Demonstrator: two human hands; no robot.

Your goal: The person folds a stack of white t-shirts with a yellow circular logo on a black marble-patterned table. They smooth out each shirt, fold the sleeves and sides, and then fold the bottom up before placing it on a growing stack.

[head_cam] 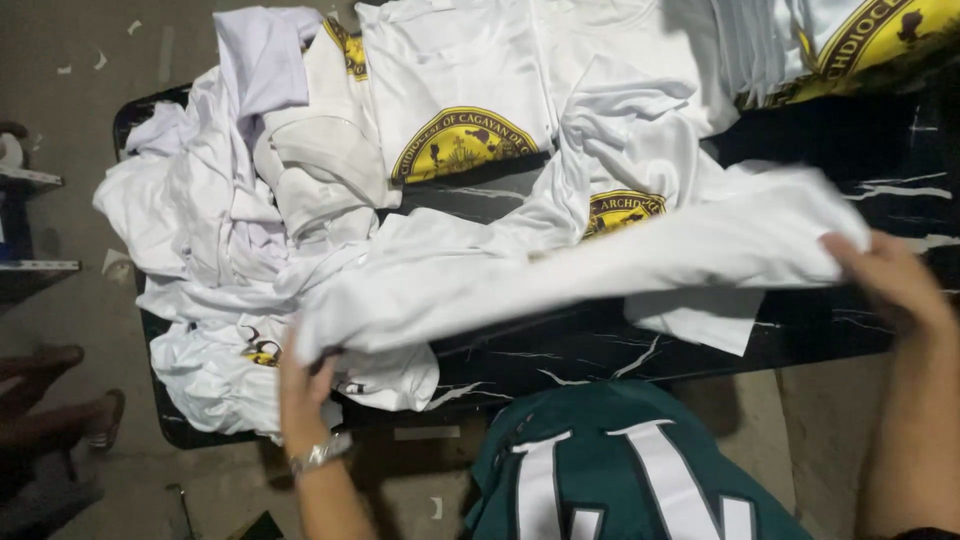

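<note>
Both hands, left (303,385) and right (890,285), pinching folded shirt (560,280) ends over table (850,140) front edge; best kept taut, level.

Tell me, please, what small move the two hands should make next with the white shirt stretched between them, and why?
Probably lower it flat onto the bare black marble-patterned table in front. The left hand and right hand each grip an end of the white shirt, which is stretched between them over the table; the crumpled pile of white shirts crowds the left side, so only the middle and right look open.
</note>
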